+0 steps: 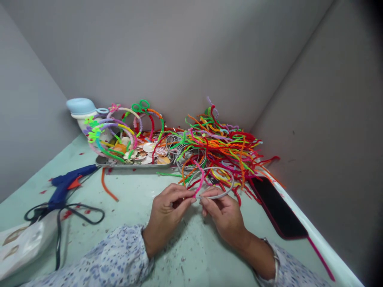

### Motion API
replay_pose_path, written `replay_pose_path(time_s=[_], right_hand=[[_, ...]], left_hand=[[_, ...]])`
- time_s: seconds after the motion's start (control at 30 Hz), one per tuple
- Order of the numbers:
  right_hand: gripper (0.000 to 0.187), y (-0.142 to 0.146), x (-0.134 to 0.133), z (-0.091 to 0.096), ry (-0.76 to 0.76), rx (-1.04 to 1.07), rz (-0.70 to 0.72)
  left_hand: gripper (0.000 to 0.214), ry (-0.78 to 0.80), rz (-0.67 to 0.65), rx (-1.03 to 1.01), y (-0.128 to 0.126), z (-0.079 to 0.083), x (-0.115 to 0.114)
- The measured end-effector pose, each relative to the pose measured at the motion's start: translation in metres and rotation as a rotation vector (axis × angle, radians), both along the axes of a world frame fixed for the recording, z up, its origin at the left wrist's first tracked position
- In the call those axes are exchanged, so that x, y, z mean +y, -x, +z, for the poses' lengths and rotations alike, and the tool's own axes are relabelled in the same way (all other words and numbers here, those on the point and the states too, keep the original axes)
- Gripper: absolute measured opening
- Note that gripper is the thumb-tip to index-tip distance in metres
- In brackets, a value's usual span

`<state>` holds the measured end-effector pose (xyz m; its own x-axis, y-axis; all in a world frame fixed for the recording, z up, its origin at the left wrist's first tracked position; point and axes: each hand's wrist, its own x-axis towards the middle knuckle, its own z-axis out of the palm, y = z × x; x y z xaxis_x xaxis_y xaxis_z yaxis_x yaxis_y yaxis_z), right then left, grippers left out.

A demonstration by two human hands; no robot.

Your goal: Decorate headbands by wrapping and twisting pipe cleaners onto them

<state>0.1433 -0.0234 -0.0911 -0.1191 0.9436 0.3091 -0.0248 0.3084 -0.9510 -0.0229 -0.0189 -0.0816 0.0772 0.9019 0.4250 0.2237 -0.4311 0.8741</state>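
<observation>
Between my two hands is a grey wire hoop [232,179], held up off the table at its near side. My left hand [171,207] pinches a pink pipe cleaner [201,181] against the hoop, its free end rising and curving above my fingers. Close beside it, the fingertips of my right hand [223,211] are closed on the hoop's near edge. Just behind the hoop lie coils of bare grey wire [188,155] and a large heap of coloured pipe cleaners [227,143].
Left of centre, a metal tray [140,166] holds shells and pipe-cleaner-wrapped hoops. A blue glue gun [68,183] with a black cord lies at left, near a white packet [26,243]. A bottle [82,113] stands behind. On the right lies a dark phone [281,209].
</observation>
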Motion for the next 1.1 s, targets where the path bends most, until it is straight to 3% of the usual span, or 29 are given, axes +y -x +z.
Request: replay_pose_path(time_s=[0.43,1.1], right_hand=[[0.011,0.0008,-0.0005,-0.0001,0.013,-0.038,-0.043],[0.006,0.0014,0.0002,-0.0005,-0.057,-0.028,0.001]], left_hand=[[0.012,-0.095,-0.017,-0.006,0.0003,0.0011,0.0012],[0.015,-0.041,-0.033,-0.032,0.0005,-0.0048,0.0012]])
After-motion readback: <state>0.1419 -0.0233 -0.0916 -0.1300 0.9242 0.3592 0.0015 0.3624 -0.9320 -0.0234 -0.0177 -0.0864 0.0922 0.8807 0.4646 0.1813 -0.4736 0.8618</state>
